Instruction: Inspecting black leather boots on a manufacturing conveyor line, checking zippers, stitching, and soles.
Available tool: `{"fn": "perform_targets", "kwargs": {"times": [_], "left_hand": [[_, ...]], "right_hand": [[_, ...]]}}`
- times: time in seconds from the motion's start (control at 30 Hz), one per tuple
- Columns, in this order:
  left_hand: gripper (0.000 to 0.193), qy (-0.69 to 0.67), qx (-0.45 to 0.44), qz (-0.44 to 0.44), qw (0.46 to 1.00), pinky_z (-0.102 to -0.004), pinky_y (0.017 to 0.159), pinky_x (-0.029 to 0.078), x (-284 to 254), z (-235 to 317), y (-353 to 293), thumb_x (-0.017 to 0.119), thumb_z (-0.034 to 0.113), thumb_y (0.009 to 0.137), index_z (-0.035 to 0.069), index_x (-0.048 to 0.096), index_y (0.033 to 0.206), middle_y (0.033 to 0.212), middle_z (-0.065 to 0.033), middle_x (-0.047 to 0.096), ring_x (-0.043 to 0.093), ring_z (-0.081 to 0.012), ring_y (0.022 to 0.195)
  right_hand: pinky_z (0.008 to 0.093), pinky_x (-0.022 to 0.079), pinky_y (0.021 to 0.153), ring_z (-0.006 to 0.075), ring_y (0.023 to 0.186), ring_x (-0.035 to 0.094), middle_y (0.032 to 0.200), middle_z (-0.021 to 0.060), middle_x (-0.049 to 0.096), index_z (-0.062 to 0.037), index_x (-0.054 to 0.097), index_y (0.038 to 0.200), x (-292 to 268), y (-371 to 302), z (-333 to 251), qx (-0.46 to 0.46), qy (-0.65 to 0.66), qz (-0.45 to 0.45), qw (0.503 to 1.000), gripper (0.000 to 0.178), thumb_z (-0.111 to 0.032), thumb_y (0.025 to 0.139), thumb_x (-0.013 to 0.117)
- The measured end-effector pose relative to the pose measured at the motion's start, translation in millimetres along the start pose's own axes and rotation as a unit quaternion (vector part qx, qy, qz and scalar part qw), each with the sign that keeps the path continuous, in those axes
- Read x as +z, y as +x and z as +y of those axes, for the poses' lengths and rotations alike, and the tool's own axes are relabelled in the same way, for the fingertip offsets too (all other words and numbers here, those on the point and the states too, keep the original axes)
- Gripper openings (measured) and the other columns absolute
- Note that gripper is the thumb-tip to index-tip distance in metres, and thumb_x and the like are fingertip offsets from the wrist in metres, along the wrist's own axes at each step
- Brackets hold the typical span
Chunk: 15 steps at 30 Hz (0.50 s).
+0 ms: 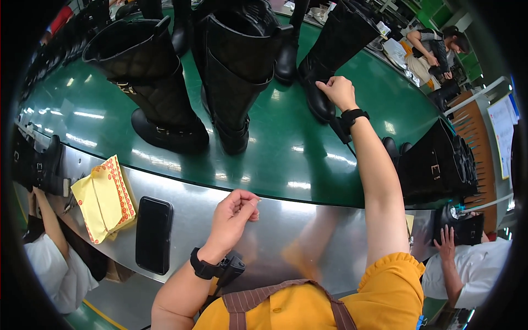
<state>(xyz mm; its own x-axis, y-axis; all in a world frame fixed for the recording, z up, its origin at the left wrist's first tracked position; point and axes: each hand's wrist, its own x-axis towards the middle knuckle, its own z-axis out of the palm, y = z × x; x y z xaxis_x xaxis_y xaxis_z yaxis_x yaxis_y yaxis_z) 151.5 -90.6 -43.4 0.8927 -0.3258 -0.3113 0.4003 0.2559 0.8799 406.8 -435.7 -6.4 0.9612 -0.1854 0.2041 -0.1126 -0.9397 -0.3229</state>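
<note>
My left hand (235,216) hovers over the metal edge of the table, fingers curled into a pinch. A tiny pale speck shows at its fingertips, too small to name. Farther out, my right hand (339,92) is closed at the foot of a tall black boot (319,71) standing on the green belt. Its fingers are bent against the boot's instep; whether they pinch anything is hidden. Left of that boot stand a black quilted boot (159,93) with metal buckles and a taller black boot (236,66) with straps.
A black phone (154,235) and a stack of yellow paper sheets (105,199) lie on the metal ledge (192,209). More black boots (437,162) stand at the right. Co-workers' arms (52,220) reach in at both sides, and a person (437,52) sits across the belt.
</note>
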Motion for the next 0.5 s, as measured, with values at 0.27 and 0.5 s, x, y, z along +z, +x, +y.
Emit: {"fn": "perform_targets", "kwargs": {"times": [0.27, 0.5], "left_hand": [[0.014, 0.013, 0.002, -0.002, 1.0, -0.0269, 0.073, 0.05, -2, -2, 1, 0.056, 0.013, 0.097, 0.0, 0.059, 0.102, 0.083, -0.0038, 0.061, 0.059, -0.011, 0.077], [0.015, -0.006, -0.013, -0.019, 1.0, -0.027, 0.072, 0.051, -3, 2, 2, 0.057, 0.015, 0.098, 0.001, 0.059, 0.103, 0.08, -0.0037, 0.061, 0.059, -0.0119, 0.073]], "right_hand": [[0.0412, 0.044, 0.103, 0.039, 0.121, 0.054, 0.13, 0.0296, 0.052, 0.0073, 0.029, 0.143, 34, -30, 17, 0.008, 0.034, 0.001, 0.999, 0.117, -0.058, 0.062, 0.082], [0.039, 0.047, 0.099, 0.0353, 0.114, 0.059, 0.124, 0.0252, 0.059, 0.0051, 0.034, 0.143, 9, -100, -14, 0.06, 0.083, -0.029, 0.994, 0.1, -0.03, 0.064, 0.084]]}}
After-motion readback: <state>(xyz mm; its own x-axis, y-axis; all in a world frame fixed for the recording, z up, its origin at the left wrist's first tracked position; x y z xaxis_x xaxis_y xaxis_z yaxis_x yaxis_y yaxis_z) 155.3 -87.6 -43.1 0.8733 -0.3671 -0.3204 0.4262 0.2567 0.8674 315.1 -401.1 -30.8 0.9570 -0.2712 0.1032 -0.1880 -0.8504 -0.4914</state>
